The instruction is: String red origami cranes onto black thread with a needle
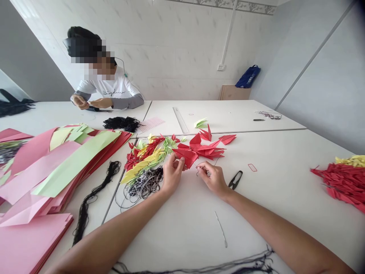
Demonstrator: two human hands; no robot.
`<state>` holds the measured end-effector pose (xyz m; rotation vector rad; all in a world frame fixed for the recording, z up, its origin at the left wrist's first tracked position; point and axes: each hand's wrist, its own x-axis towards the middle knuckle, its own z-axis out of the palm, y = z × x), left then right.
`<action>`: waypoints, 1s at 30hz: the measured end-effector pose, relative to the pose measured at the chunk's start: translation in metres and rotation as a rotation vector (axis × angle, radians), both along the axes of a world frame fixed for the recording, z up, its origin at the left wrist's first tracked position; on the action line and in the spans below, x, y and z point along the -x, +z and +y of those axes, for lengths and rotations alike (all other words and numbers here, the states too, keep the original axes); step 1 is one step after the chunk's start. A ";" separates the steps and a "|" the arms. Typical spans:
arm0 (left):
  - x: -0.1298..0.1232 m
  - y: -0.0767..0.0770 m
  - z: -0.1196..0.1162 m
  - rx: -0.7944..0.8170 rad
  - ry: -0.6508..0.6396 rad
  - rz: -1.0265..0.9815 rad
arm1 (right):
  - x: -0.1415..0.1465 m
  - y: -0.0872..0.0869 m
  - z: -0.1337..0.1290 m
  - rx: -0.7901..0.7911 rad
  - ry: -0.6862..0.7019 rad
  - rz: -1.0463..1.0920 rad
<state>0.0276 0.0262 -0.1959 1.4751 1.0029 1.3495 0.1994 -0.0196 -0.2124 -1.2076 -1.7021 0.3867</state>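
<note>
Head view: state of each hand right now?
Left hand: closed, holding a red folded paper piece.
Right hand: closed, pinching; anything held too small to tell.

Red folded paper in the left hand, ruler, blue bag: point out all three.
Red folded paper (186, 156): head view, on its broad face.
Ruler (180, 120): head view, about midway along its length.
Blue bag (247, 77): head view, on the middle of its side.

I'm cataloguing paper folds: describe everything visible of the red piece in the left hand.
The red piece looks like folded paper, with flat faces and pointed corners. The left hand pinches its near edge over the white table. Other red folds lie just beyond; whether they touch is unclear.
</note>
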 end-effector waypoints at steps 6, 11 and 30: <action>0.001 -0.002 -0.001 -0.041 0.009 0.049 | 0.000 0.002 -0.001 0.003 -0.017 0.017; 0.001 -0.004 -0.001 -0.088 0.038 0.108 | 0.000 0.002 -0.001 0.001 -0.015 0.031; 0.003 0.002 -0.004 -0.504 -0.023 0.215 | -0.002 0.004 0.005 0.150 0.058 0.262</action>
